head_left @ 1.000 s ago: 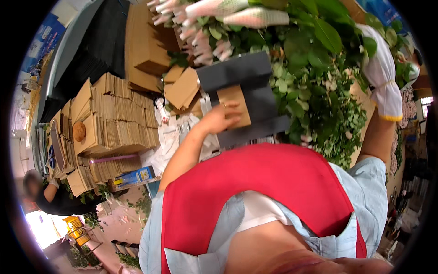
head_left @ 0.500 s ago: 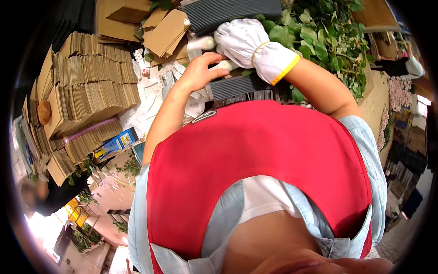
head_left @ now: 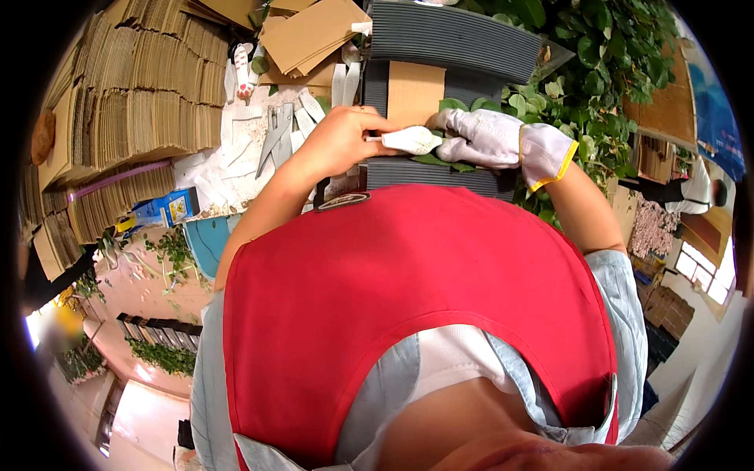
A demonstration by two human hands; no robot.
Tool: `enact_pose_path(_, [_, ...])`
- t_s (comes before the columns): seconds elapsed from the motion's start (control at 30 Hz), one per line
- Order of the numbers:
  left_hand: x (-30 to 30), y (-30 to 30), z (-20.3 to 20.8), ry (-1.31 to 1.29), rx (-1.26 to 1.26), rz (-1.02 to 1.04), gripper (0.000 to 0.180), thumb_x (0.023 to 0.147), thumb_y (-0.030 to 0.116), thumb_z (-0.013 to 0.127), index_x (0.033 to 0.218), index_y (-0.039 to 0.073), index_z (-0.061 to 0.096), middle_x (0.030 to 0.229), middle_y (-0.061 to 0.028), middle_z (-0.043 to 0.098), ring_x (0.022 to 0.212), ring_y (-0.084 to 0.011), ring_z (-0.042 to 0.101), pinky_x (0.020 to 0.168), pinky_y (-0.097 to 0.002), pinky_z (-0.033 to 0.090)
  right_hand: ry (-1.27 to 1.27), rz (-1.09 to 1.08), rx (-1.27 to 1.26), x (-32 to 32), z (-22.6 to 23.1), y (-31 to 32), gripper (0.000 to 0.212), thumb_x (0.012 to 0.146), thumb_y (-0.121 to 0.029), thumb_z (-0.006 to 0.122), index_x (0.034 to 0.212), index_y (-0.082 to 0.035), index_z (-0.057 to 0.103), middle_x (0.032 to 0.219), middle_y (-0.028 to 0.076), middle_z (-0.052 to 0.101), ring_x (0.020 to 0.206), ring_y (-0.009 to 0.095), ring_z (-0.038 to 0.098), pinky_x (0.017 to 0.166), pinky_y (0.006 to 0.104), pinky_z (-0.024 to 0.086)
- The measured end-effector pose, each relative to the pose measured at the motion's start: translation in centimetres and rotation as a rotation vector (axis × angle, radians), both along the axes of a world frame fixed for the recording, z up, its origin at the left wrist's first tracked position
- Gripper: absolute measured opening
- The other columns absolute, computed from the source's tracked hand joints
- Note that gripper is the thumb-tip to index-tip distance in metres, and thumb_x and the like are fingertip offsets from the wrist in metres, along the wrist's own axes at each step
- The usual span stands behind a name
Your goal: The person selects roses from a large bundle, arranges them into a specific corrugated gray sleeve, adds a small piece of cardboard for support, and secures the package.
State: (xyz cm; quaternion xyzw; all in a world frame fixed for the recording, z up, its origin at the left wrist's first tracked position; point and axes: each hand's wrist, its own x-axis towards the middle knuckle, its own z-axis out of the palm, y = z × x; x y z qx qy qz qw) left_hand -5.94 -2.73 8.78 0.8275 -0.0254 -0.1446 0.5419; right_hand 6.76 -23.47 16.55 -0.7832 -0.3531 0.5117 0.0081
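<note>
A flower bud in a white net sleeve [head_left: 412, 140] lies sideways between my hands, in front of my red apron. My bare left hand [head_left: 343, 140] pinches the sleeve's narrow left end between thumb and fingers. My right hand [head_left: 481, 137], in a white glove with a yellow-edged cuff, is closed around the stem just below the bud. Green leaves [head_left: 444, 162] poke out beside the glove. Beneath and beyond the hands are dark grey ribbed pads [head_left: 455, 41], with a tan cardboard strip [head_left: 416, 93] between them.
Scissors [head_left: 275, 141] and white sleeves [head_left: 232, 153] lie left of my left hand. Stacked corrugated cardboard [head_left: 141, 94] stands far left, a blue box [head_left: 169, 208] before it. Loose cardboard sheets [head_left: 310, 35] lie at the back. Leafy stems [head_left: 585, 86] crowd the right.
My gloved hand has moved right and nearer, away from the far ribbed pad, and now grips the stem. The cardboard strip has come into sight. The whole view has shifted.
</note>
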Motion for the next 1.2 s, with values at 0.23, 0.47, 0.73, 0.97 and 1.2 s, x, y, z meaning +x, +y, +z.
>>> enact_pose_path(0.23, [-2.5, 1.8, -2.3, 0.151, -0.323, 0.298, 0.014, 0.086, 0.010, 0.068, 0.095, 0.000, 0.072, 0.085, -0.0038, 0.064, 0.067, -0.0099, 0.057, 0.059, -0.0242, 0.046, 0.183, -0.025, 0.406, 0.5, -4.9, -2.6, 0.034, 0.094, -0.030, 0.051, 0.124, -0.013, 0.053, 0.077, 0.010, 0.063, 0.070, 0.025, 0.063, 0.064, 0.0365, 0.047])
enact_pose_path(0.47, [-2.8, 5.7, 3.1, -0.318, 0.364, 0.025, 0.027, 0.081, 0.019, 0.073, 0.097, 0.001, 0.061, 0.083, -0.0105, 0.065, 0.079, -0.0283, 0.063, 0.073, -0.0393, 0.049, 0.068, 0.031, 0.317, 0.0, -3.9, -2.2, 0.030, 0.094, -0.018, 0.048, 0.122, -0.013, 0.054, 0.069, -0.004, 0.058, 0.060, 0.007, 0.055, 0.057, 0.0237, 0.043])
enact_pose_path(0.73, [0.2, 1.2, 1.7, 0.075, -0.169, -0.079, 0.017, 0.086, 0.012, 0.066, 0.086, -0.001, 0.056, 0.074, -0.0065, 0.063, 0.067, -0.0149, 0.059, 0.063, -0.0299, 0.047, 0.073, -0.010, 0.288, -0.2, -3.3, -1.9, 0.037, 0.094, -0.025, 0.046, 0.128, -0.010, 0.049, 0.072, 0.013, 0.060, 0.068, 0.028, 0.062, 0.062, 0.0389, 0.047])
enact_pose_path(0.97, [-1.1, 3.4, 3.3, 0.057, -0.075, 0.005, 0.023, 0.082, 0.015, 0.071, 0.087, 0.003, 0.052, 0.081, -0.0037, 0.060, 0.074, -0.0122, 0.056, 0.067, -0.0269, 0.047, 0.035, -0.019, 0.440, -0.3, -4.8, -3.1, 0.035, 0.089, -0.019, 0.046, 0.123, -0.012, 0.053, 0.065, 0.006, 0.056, 0.055, 0.022, 0.058, 0.055, 0.0336, 0.044])
enact_pose_path(1.2, [-1.3, 3.9, 3.2, 0.230, -0.136, 0.034, 0.024, 0.081, 0.016, 0.072, 0.088, 0.003, 0.052, 0.082, -0.0056, 0.060, 0.076, -0.0127, 0.054, 0.067, -0.0274, 0.046, -0.106, 0.091, 0.490, -0.2, -5.5, -3.4, 0.036, 0.093, -0.025, 0.047, 0.126, -0.011, 0.051, 0.063, 0.008, 0.058, 0.056, 0.022, 0.059, 0.055, 0.0345, 0.045])
